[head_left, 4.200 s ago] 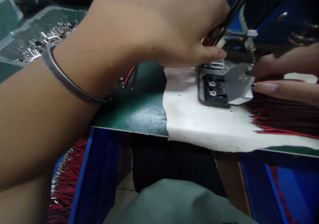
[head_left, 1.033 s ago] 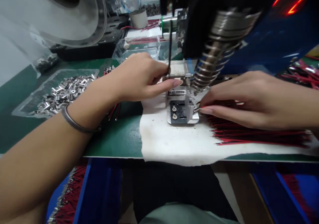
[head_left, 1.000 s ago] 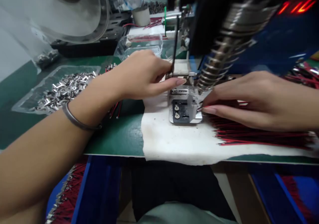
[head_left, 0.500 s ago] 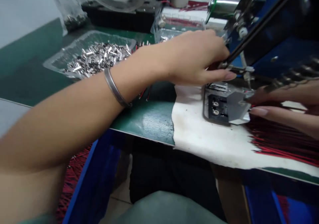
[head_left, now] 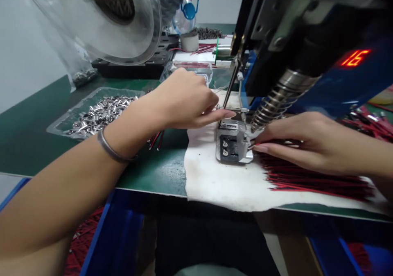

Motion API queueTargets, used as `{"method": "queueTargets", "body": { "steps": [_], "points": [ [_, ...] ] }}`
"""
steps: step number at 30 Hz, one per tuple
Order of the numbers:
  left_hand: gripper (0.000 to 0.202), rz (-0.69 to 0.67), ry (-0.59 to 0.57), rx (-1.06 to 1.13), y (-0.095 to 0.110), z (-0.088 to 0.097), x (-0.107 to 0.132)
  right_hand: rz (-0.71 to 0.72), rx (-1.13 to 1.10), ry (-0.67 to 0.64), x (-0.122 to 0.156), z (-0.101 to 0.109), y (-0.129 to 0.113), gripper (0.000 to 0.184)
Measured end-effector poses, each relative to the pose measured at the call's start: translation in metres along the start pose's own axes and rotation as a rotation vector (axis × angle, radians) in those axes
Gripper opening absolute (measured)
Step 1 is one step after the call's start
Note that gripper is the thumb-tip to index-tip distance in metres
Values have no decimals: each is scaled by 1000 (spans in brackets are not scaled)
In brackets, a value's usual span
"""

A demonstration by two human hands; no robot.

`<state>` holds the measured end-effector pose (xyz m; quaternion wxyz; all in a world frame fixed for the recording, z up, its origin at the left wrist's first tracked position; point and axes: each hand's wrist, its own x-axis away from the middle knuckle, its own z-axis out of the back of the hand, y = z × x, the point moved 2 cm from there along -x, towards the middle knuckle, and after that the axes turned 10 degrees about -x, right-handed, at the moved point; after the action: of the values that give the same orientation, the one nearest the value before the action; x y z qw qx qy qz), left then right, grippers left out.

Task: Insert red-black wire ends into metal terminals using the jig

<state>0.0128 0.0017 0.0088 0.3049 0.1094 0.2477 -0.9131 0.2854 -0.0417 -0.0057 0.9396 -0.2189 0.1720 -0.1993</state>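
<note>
My left hand [head_left: 188, 100], a bracelet on its wrist, is beside the thin rods of a blue and black bench machine [head_left: 325, 87]. Its fingers are curled and the thumb points right; whatever lies inside them is hidden. Below is a small metal fixture [head_left: 233, 147] with two screws and an upright plate. At the plate's right side, the thumb and forefinger of my right hand [head_left: 297, 143] pinch a thin wire, mostly covered by the fingers. Under that hand lies a bundle of red and black wires [head_left: 319, 184] on a white cloth [head_left: 211, 182].
A clear tray [head_left: 58, 124] of small metal parts stands at left on the green table [head_left: 21, 145]. Behind it hangs a clear plastic reel [head_left: 144, 22]. A spring-wrapped tool [head_left: 273, 98] slants down close above my right hand. More red wires [head_left: 371, 124] lie far right.
The view has tilted up and swung right, bringing the machine's lit red display and more of my right hand into sight. Both hands keep about the same places at the fixture.
</note>
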Motion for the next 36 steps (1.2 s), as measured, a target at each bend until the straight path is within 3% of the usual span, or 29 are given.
{"method": "queueTargets", "body": {
  "steps": [3,7,21,27,31,36],
  "points": [
    [81,-2,-54,-129,-5,5,1,41,-23,5,2,0,1,33],
    [79,-42,-70,-147,-7,9,2,68,-17,16,2,-1,1,33],
    [60,-258,215,-73,3,14,3,77,15,50,5,-1,-4,36],
    [56,-276,176,-17,6,19,1,104,33,73,4,0,-6,36],
    [57,-268,191,9,7,16,1,110,31,72,5,0,-6,36],
    [57,-311,126,76,8,10,3,80,11,58,4,-2,-5,36]
  ]
}}
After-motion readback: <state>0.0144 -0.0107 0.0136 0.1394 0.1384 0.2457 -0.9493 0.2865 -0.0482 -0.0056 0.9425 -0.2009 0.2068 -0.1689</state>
